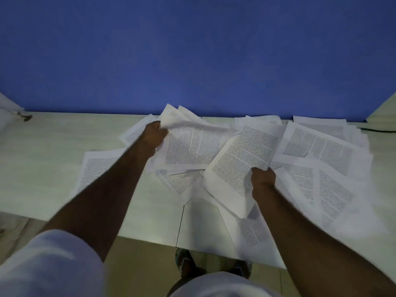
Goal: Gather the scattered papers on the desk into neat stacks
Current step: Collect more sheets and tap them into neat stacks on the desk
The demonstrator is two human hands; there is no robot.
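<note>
Right now both hands are busy in the papers (317, 151) strewn across the pale bench (42, 151) below the blue wall (192, 50). His left hand (154, 136) pinches the top corner of a lifted printed sheet (192, 146); the right hand (263, 179) grips what looks like a small bundle (240, 166), its edges blurred.

A pale counter (53, 159) runs along a blue wall. Printed papers (317, 146) lie scattered and overlapping on it from the centre out to three o'clock, with one sheet (94, 168) apart at nine o'clock. Some overhang the near edge.
</note>
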